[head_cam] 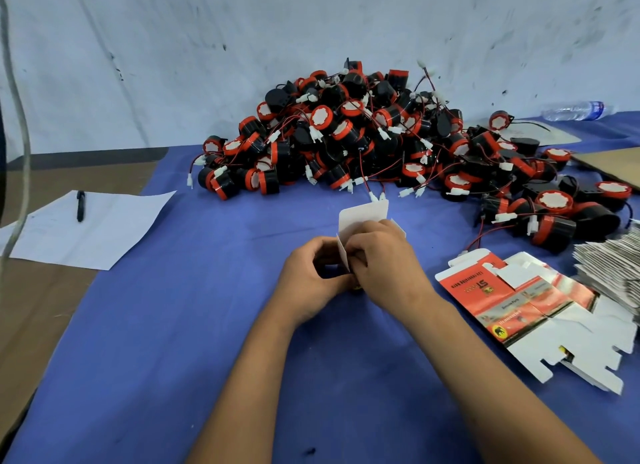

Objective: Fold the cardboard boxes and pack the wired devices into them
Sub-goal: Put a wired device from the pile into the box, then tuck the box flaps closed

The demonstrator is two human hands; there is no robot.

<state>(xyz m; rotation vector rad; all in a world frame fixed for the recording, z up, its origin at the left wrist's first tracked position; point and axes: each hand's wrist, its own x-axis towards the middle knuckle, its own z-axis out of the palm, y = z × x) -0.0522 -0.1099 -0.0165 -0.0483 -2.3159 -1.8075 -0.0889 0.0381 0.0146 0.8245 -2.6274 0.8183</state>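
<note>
One white box (363, 218), top flap raised; gripped by left hand (311, 280) and right hand (384, 263), fingers curled on its panels; one large uncounted heap of black-and-red wired devices (363, 134) behind.

- The left hand (309, 283) and right hand (388, 259) meet at the middle of the cloth-covered table (166, 342), both curled round a small box (360, 221) whose flaps stand up just behind the fingers.
- Behind the hands, a heap of wired devices (363, 134) lies against the wall (173, 48) and spreads to the right.
- Right of the right hand lie flat unfolded boxes (540, 311); further right, at the edge, a stack of flat boxes (620, 273).
- Far left of the left hand, a sheet of paper (93, 231) with a pen (80, 205) on it.
- Far behind and right, a bottle (575, 111) lies on its side.
</note>
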